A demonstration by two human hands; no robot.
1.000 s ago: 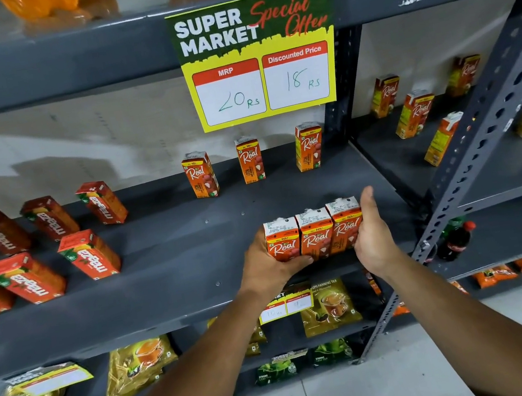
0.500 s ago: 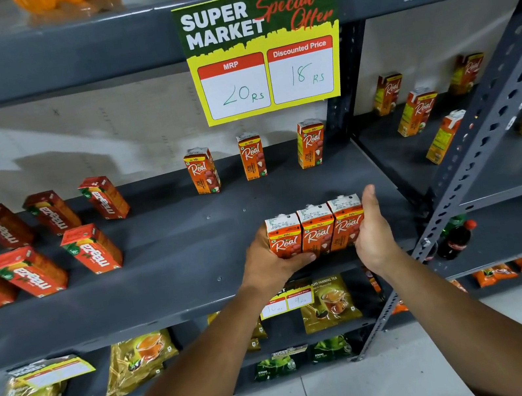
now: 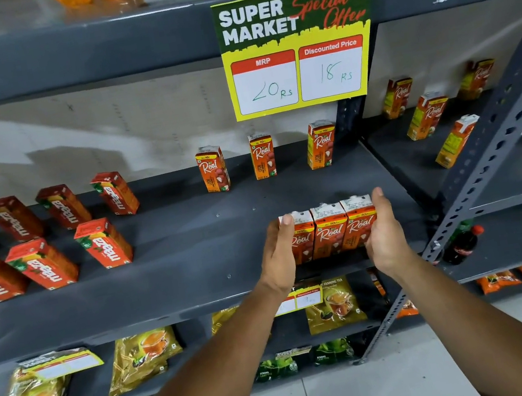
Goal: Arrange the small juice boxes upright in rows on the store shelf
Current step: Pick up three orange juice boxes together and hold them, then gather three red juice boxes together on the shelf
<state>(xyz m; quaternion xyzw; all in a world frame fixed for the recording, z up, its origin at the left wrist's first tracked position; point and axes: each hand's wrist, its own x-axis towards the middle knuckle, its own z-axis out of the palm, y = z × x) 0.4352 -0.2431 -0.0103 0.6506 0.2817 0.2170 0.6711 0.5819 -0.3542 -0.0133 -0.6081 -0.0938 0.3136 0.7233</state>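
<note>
Three orange Real juice boxes [image 3: 330, 229] stand upright side by side near the front edge of the grey shelf [image 3: 191, 244]. My left hand [image 3: 278, 257] presses against the left box and my right hand [image 3: 384, 234] against the right box, squeezing the trio between them. Three more Real boxes [image 3: 262, 157] stand upright and spaced apart along the back of the same shelf.
Red Maaza boxes [image 3: 101, 243] stand in two rows on the shelf's left. More Real boxes [image 3: 429, 116] stand on the right bay behind a slanted grey upright [image 3: 500, 150]. A yellow price sign [image 3: 297, 50] hangs above. Tea pouches [image 3: 141, 359] fill lower shelves.
Both hands have kept their hold on the three boxes, which stay in about the same spot near the front edge. My left fingers now reach higher up the left box.
</note>
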